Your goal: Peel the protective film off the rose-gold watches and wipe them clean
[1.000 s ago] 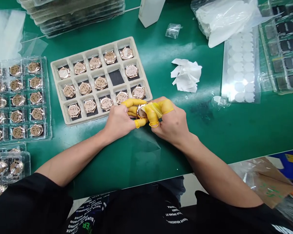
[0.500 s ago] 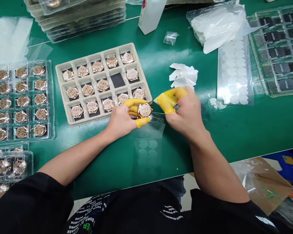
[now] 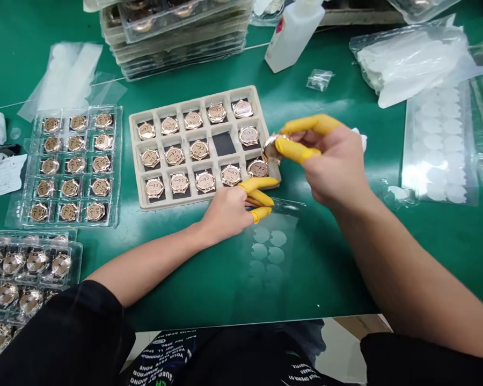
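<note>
Grip matters most at this moment: the right hand [image 3: 334, 161] pinches a rose-gold watch case [image 3: 271, 147] between thumb and forefinger, both sheathed in yellow finger cots [image 3: 297, 150]. It holds the case in the air just above the right end of the beige tray [image 3: 134, 161], over the filled cells there. To my eye the pinch is best kept on the rim of the case, cots only, so that no bare skin meets the polished face. The case looks tilted, so it would want levelling before it goes near any cell. One empty compartment [image 3: 224, 143] shows in the middle row, left of where the case hangs; a path to it should stay above the neighbouring cases, not skim them. The left hand [image 3: 229, 209] lies loosely curled on the table at the near rim of the tray and grips nothing I can see, its cotted fingertips at the edge of a clear film sheet [image 3: 268, 252] with round patches. Resting there, it could steady the tray. A clear blister tray [image 3: 72, 166] of like cases lies well to the left.
</note>
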Demonstrator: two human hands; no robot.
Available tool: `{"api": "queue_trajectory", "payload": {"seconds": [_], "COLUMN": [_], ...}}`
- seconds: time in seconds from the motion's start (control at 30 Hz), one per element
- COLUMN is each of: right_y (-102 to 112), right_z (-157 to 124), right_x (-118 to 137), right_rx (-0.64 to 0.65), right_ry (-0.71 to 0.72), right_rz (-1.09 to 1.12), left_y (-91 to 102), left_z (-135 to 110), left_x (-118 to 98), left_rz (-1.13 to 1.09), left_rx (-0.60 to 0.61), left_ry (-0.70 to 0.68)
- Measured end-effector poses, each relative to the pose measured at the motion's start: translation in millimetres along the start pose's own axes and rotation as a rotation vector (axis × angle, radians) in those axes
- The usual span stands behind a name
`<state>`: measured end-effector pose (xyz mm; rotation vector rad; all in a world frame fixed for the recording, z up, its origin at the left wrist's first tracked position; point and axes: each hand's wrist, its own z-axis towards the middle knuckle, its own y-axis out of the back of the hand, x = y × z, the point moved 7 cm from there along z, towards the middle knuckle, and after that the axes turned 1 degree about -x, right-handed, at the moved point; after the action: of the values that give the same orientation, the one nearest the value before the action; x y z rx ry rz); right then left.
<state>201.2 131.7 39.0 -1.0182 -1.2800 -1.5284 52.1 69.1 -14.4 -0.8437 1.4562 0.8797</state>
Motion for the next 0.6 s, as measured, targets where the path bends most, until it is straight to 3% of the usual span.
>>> {"api": "queue_trajectory", "payload": {"seconds": [0.1, 0.23, 0.4, 0.53, 0.6], "right_y": [-36.1, -81.2, -78.8, -70.9, -77.0], "right_z": [43.4, 64.7, 65.9, 65.3, 61.7], "right_x": [1.6, -7.9, -14.7, 18.5, 32.2], "right_rx": [0.122, 0.292, 0.275, 0.274, 0.276], "right_ry": [-0.085, -0.100, -0.092, 0.122, 0.197], "right_rz": [0.025, -0.109, -0.249, -0.585, -0.677], "left_y": [-0.5, -0.9, -2.3, -3.7, -3.9], "left_z": [-1.8, -2.7, -2.0, -2.4, -2.5], "left_x": [-6.6, -14.3, -13.8, -12.0, -11.6], "left_rz": [0.083, 0.179, 0.225, 0.239, 0.230], "left_rx": [0.013, 0.022, 0.028, 0.028, 0.028], "left_ry": [-0.056, -0.111, -0.139, -0.132, -0.115]}}
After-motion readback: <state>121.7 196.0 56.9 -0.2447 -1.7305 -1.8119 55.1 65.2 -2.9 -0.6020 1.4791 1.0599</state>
